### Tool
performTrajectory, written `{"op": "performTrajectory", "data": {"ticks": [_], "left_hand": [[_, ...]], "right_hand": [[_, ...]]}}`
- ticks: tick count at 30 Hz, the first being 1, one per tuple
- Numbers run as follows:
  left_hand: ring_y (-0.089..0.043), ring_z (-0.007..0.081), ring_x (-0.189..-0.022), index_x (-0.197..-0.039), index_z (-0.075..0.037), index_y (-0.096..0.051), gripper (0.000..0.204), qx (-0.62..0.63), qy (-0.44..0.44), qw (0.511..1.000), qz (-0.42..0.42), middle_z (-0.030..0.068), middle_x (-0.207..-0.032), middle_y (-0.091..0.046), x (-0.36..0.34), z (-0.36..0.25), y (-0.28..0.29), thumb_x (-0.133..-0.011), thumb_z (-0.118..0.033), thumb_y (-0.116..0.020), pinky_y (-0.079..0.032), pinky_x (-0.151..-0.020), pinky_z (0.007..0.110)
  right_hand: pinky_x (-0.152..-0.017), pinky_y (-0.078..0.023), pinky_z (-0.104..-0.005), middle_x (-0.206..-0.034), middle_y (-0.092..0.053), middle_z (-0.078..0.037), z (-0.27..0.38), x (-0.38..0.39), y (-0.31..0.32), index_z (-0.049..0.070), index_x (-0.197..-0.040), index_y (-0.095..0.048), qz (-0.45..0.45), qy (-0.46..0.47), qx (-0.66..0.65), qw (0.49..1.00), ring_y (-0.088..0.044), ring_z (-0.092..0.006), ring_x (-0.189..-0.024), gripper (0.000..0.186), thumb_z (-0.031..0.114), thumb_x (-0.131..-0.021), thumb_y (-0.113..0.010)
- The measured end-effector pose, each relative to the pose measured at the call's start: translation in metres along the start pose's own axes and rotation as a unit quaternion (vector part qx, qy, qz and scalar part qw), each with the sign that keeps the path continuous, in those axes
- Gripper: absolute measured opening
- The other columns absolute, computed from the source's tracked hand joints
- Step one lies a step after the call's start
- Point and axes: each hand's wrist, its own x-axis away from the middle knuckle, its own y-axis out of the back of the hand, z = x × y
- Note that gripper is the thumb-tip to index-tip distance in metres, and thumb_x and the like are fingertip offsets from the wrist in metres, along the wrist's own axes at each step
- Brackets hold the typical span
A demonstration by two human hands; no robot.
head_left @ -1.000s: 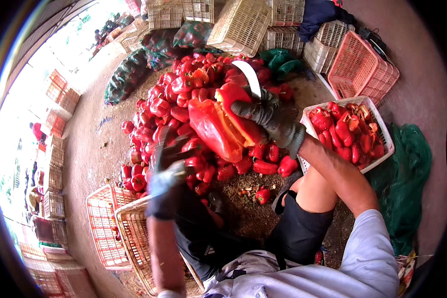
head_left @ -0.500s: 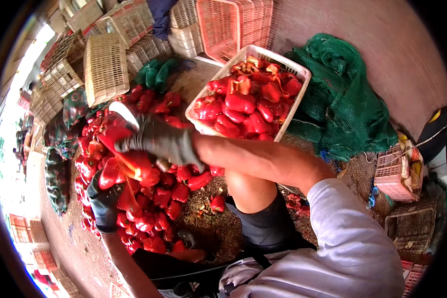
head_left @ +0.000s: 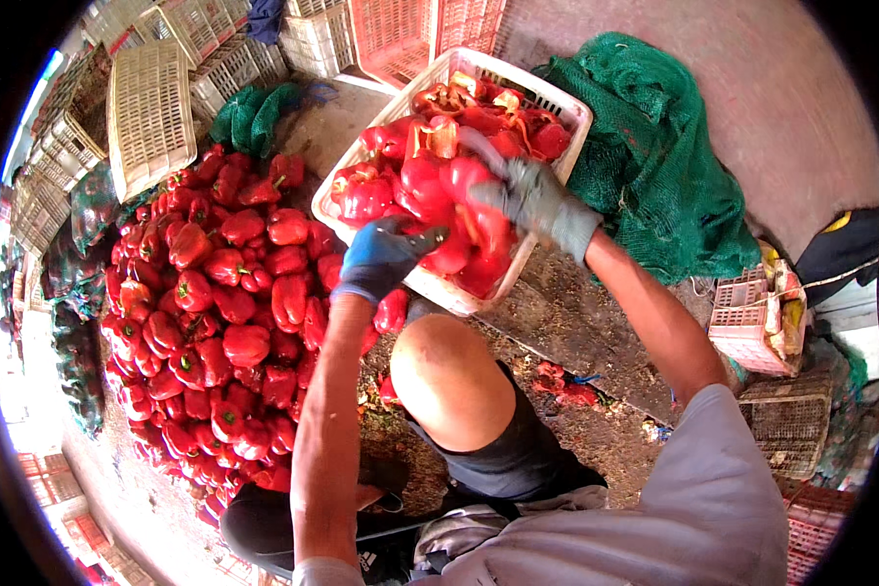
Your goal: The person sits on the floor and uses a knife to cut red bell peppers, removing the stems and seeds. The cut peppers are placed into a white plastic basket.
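Observation:
My right hand [head_left: 542, 200], in a grey glove, grips a curved knife [head_left: 483, 146] over a white crate [head_left: 569, 142] heaped with red peppers, some of them cut open. The blade is blurred among the pieces. My left hand [head_left: 386, 249], in a dark glove with blue at the back, is at the crate's near left side beside the red peppers [head_left: 425, 181], its fingers loosely apart. Left of the crate a large pile of whole red peppers [head_left: 230, 342] lies on the dirty floor, beside my bare knee.
Stacked pale crates [head_left: 151, 117] and green bundles [head_left: 249, 117] stand behind the pile, with filled net sacks along the left. A red crate [head_left: 391, 34] is at the back. Green netting [head_left: 654, 166] lies at the right, above a pink crate [head_left: 747, 317] and a brown crate [head_left: 786, 425].
My view has turned right toward the filled crate. Both hands have moved from over the pile to that crate, and the large split pepper is now among its contents.

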Motion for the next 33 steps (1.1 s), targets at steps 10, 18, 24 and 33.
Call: {"op": "performTrajectory", "data": {"ticks": [10,18,24,33], "left_hand": [[-0.063,0.0109,-0.068,-0.113,-0.005,-0.072,0.025,0.35,0.242,0.863,-0.271,0.0069,-0.095,-0.075,0.122,0.206,0.046,-0.091,-0.016,-0.075,-0.05,-0.057,0.026],[-0.058,0.0101,-0.06,-0.097,-0.007,-0.073,0.014,0.345,0.337,0.707,-0.517,0.0009,-0.078,-0.07,0.219,0.349,-0.016,-0.089,-0.018,-0.074,-0.046,-0.054,0.028],[-0.067,0.0206,-0.097,-0.132,0.007,-0.062,0.06,0.27,0.301,0.815,-0.415,0.0126,-0.111,-0.073,0.168,0.321,-0.12,-0.081,-0.019,-0.081,-0.054,-0.089,0.034],[-0.072,0.0399,-0.098,-0.109,-0.001,-0.07,0.069,-0.008,0.418,0.875,-0.243,0.0243,-0.108,-0.073,0.067,0.317,-0.113,-0.065,-0.049,-0.089,-0.058,-0.087,0.047]], "right_hand": [[-0.073,-0.058,-0.0405,-0.101,-0.074,-0.014,-0.02,-0.006,-0.038,0.008,-0.12,-0.069,-0.213,0.074,0.067,0.972,-0.073,-0.0258,-0.081,0.048,0.046,-0.09,-0.075],[-0.068,-0.058,-0.0374,-0.091,-0.074,-0.005,-0.022,-0.009,-0.116,0.014,-0.099,-0.075,-0.245,0.052,0.152,0.956,-0.073,-0.0219,-0.078,0.026,0.033,-0.085,-0.084],[-0.065,-0.053,-0.0341,-0.087,-0.072,-0.005,-0.021,-0.022,-0.118,0.013,-0.099,-0.075,-0.215,0.077,0.169,0.959,-0.065,-0.0184,-0.068,0.023,0.03,-0.086,-0.082],[-0.067,-0.053,-0.0358,-0.083,-0.07,-0.004,-0.028,-0.015,-0.11,0.013,-0.101,-0.076,-0.25,0.054,0.184,0.949,-0.064,-0.0188,-0.071,0.023,0.029,-0.086,-0.082]]}}
